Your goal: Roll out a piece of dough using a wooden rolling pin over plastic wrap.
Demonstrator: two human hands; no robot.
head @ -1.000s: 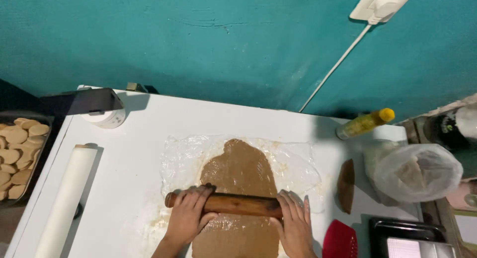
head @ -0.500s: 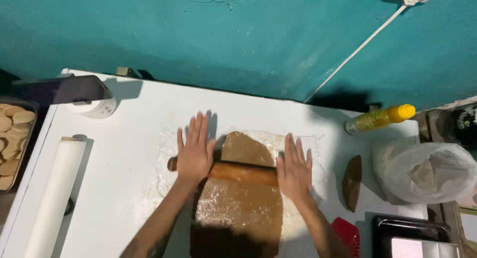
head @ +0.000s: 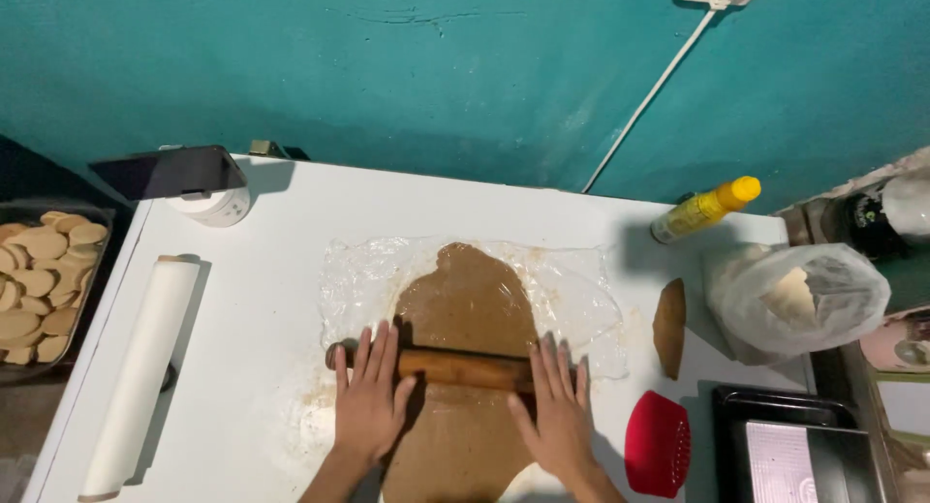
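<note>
A white paper roll lies left; yellow bottle, plastic bag, red scraper right.

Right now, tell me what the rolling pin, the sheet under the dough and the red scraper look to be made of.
Rolling pin: seems wood, a brown matte cylinder under both palms. Sheet under the dough: looks like thin clear plastic film, wrinkled and glinting. Red scraper: probably plastic or silicone, smooth with a slight sheen; the look leaves it open.

Rolling pin and both hands pulled back from dough's far end toward person.
</note>
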